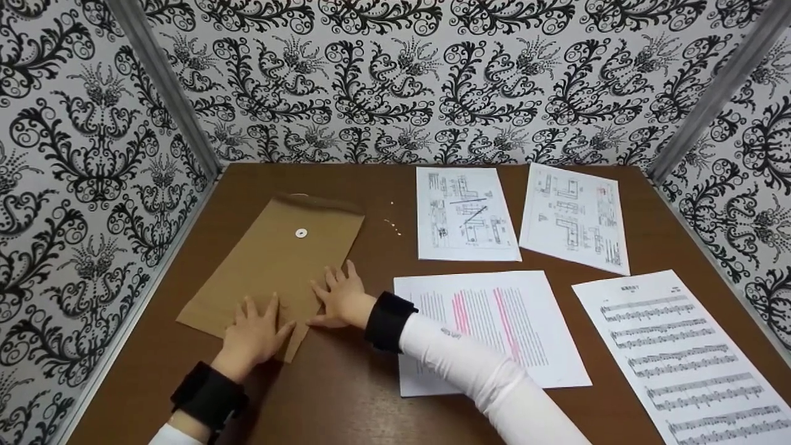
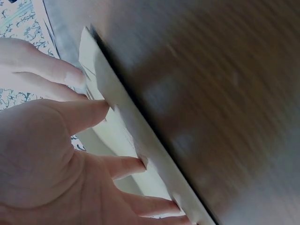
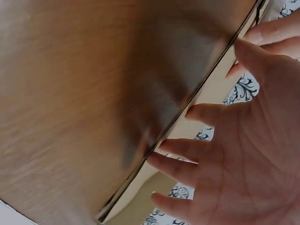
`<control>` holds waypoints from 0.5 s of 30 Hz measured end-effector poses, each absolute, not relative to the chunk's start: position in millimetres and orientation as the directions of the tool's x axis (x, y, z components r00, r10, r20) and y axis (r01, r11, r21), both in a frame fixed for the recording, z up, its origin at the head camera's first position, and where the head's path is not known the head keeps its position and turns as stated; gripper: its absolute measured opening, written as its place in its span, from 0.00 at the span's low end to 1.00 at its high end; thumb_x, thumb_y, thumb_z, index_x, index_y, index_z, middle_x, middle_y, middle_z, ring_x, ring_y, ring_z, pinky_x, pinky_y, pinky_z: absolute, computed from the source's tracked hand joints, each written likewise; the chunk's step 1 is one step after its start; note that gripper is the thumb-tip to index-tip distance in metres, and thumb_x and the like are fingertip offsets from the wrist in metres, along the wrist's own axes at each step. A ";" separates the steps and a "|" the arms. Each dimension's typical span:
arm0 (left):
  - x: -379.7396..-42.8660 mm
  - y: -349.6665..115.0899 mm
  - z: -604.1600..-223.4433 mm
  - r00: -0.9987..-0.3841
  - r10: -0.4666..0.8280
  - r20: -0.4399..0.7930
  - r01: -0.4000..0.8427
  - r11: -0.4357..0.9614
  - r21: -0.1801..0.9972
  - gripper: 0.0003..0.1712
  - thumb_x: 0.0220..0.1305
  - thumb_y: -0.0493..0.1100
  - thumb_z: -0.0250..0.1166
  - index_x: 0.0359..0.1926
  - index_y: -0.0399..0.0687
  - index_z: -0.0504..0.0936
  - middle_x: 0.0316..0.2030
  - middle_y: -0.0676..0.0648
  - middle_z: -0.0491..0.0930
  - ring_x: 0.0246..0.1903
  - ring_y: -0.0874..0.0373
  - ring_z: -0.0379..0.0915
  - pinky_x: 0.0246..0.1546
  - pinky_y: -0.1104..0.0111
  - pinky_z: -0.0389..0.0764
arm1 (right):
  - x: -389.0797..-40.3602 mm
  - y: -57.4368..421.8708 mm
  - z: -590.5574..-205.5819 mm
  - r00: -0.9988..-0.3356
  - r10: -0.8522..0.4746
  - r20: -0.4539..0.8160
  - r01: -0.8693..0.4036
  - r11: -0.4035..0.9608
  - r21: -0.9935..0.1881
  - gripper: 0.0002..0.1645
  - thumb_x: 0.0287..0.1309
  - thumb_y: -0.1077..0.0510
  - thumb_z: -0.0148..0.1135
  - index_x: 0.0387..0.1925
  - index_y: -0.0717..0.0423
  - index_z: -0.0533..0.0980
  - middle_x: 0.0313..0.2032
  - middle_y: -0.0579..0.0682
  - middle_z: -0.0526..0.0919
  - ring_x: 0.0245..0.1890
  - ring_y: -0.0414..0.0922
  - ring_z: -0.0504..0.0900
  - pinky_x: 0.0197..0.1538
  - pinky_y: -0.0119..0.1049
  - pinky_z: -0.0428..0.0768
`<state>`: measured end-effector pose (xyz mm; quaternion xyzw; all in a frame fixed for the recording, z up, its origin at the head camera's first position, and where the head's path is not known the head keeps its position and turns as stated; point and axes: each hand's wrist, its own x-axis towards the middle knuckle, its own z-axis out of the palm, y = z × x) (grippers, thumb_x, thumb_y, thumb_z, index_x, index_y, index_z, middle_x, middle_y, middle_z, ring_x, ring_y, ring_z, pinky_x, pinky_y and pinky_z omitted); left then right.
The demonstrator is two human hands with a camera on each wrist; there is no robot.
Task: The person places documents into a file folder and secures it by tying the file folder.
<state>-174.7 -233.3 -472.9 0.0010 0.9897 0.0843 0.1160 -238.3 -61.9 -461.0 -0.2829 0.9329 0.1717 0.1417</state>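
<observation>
A brown paper envelope point(image 1: 259, 266) with a round white button point(image 1: 301, 233) lies aslant on the left of the table in the head view. My left hand point(image 1: 253, 334) rests on its near part, fingers spread and pressing the paper. Against the right edge sits my right hand point(image 1: 340, 300), fingers apart, with its thumb close to the left thumb. From the left wrist, the fingertips of the left hand point(image 2: 61, 154) touch the envelope point(image 2: 122, 126) near its edge. The right wrist view has the fingers of the right hand point(image 3: 234, 140) along the envelope's side point(image 3: 206, 93).
Right of the envelope, a text sheet with pink highlighting point(image 1: 445, 364) lies partly under the right sleeve point(image 1: 482, 364). Two sheets of technical drawings point(image 1: 432, 247) point(image 1: 575, 204) lie behind it. Sheet music point(image 1: 680, 358) is at the far right. Patterned walls point(image 1: 395, 80) enclose the brown table point(image 1: 346, 395).
</observation>
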 end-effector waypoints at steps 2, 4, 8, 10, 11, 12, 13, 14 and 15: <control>-174.4 -235.1 -471.7 -0.974 0.022 -0.224 -0.017 0.985 0.171 0.41 0.77 0.57 0.53 0.78 0.35 0.57 0.70 0.11 0.50 0.69 0.13 0.51 0.60 0.27 0.69 | -235.4 -63.5 -461.1 -0.805 -0.472 -0.360 -0.573 0.776 0.263 0.49 0.67 0.18 0.33 0.82 0.30 0.44 0.83 0.46 0.49 0.83 0.43 0.51 0.84 0.46 0.48; -174.8 -237.3 -471.4 -0.976 0.021 -0.218 -0.018 0.985 0.174 0.41 0.77 0.57 0.53 0.78 0.35 0.57 0.70 0.11 0.50 0.70 0.13 0.51 0.60 0.27 0.69 | -233.0 -64.7 -461.4 -0.809 -0.469 -0.354 -0.570 0.772 0.281 0.50 0.66 0.17 0.32 0.82 0.30 0.44 0.83 0.46 0.50 0.83 0.43 0.52 0.84 0.45 0.49; -175.9 -241.4 -471.0 -0.976 0.020 -0.215 -0.019 0.983 0.180 0.41 0.77 0.58 0.53 0.78 0.36 0.57 0.71 0.11 0.49 0.70 0.13 0.49 0.59 0.27 0.70 | -230.0 -65.9 -462.4 -0.810 -0.481 -0.336 -0.575 0.763 0.295 0.50 0.66 0.17 0.33 0.82 0.31 0.46 0.82 0.46 0.53 0.82 0.43 0.55 0.83 0.44 0.52; -176.2 -243.9 -471.8 -0.976 0.024 -0.217 -0.019 0.981 0.193 0.42 0.77 0.58 0.53 0.78 0.37 0.57 0.71 0.12 0.48 0.71 0.13 0.48 0.60 0.27 0.69 | -229.1 -66.1 -462.8 -0.805 -0.491 -0.332 -0.584 0.754 0.301 0.50 0.66 0.17 0.33 0.82 0.32 0.48 0.81 0.46 0.55 0.81 0.43 0.57 0.83 0.44 0.53; -176.1 -245.0 -472.2 -0.975 0.028 -0.221 -0.017 0.980 0.198 0.42 0.76 0.59 0.53 0.79 0.38 0.56 0.72 0.12 0.47 0.71 0.13 0.47 0.60 0.26 0.68 | -228.9 -66.0 -463.0 -0.802 -0.497 -0.331 -0.589 0.749 0.303 0.50 0.66 0.17 0.33 0.82 0.32 0.48 0.81 0.47 0.56 0.81 0.44 0.57 0.83 0.44 0.53; -176.1 -246.3 -472.9 -0.973 0.034 -0.227 -0.014 0.978 0.206 0.42 0.76 0.59 0.53 0.79 0.39 0.55 0.72 0.13 0.47 0.72 0.14 0.46 0.61 0.26 0.67 | -228.7 -65.7 -463.1 -0.798 -0.502 -0.333 -0.595 0.744 0.305 0.51 0.65 0.17 0.33 0.81 0.33 0.49 0.81 0.47 0.57 0.81 0.44 0.58 0.83 0.44 0.53; -176.1 -247.8 -473.8 -0.972 0.041 -0.233 -0.010 0.977 0.213 0.43 0.76 0.60 0.53 0.79 0.40 0.55 0.73 0.13 0.46 0.72 0.14 0.45 0.62 0.26 0.65 | -228.5 -65.3 -463.2 -0.795 -0.508 -0.332 -0.600 0.740 0.303 0.51 0.65 0.16 0.33 0.81 0.33 0.50 0.80 0.46 0.58 0.80 0.44 0.59 0.83 0.44 0.54; -176.1 -249.2 -474.4 -0.970 0.049 -0.238 -0.005 0.975 0.222 0.43 0.76 0.60 0.53 0.80 0.41 0.54 0.73 0.14 0.46 0.73 0.14 0.44 0.63 0.26 0.64 | -228.5 -64.8 -463.4 -0.791 -0.515 -0.331 -0.606 0.736 0.302 0.51 0.65 0.16 0.33 0.81 0.33 0.51 0.80 0.46 0.60 0.80 0.44 0.60 0.83 0.44 0.54; -176.0 -250.5 -474.9 -0.968 0.057 -0.244 -0.001 0.973 0.231 0.43 0.76 0.60 0.53 0.80 0.41 0.54 0.74 0.14 0.45 0.73 0.14 0.43 0.64 0.25 0.63 | -228.5 -64.2 -463.5 -0.786 -0.523 -0.329 -0.613 0.729 0.306 0.51 0.65 0.16 0.33 0.81 0.33 0.52 0.79 0.46 0.61 0.80 0.45 0.61 0.83 0.45 0.54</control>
